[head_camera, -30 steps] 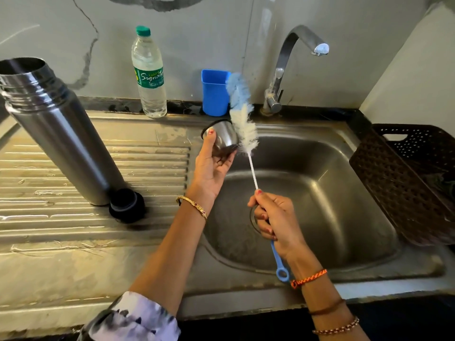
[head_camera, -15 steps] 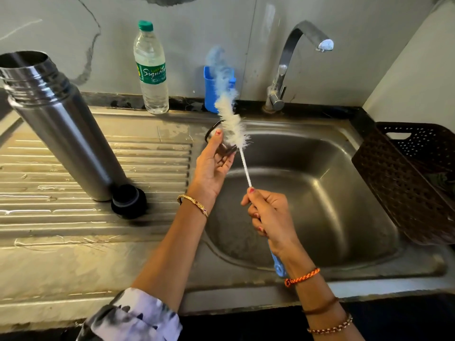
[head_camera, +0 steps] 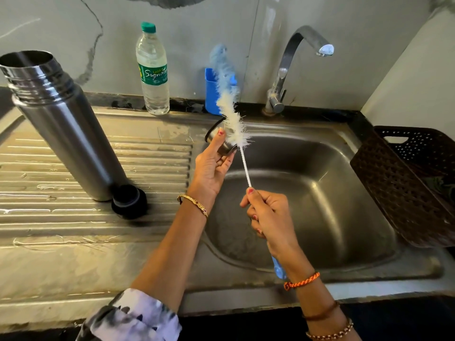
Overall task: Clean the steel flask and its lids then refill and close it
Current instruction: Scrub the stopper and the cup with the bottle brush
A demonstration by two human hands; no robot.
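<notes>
The open steel flask [head_camera: 64, 126] stands on the ribbed draining board, with a black inner lid [head_camera: 129, 201] beside its base. My left hand [head_camera: 213, 166] holds the steel cup lid [head_camera: 222, 143] over the sink's left edge, between thumb and fingers. My right hand [head_camera: 267, 215] grips the white stem of a bottle brush [head_camera: 232, 119]. The brush's white and blue bristles lie against the cup lid and rise past it. Its blue handle end pokes out below my right wrist.
A water bottle [head_camera: 154, 70] with a green cap and a blue holder [head_camera: 212, 91] stand at the back wall. The tap [head_camera: 293, 67] arches over the steel sink [head_camera: 344, 193]. A brown plastic basket [head_camera: 406, 183] leans at the sink's right side.
The brush has swung left and upward across the cup lid, its bristles now standing in front of the blue holder. My right hand rose slightly; my left hand stayed put.
</notes>
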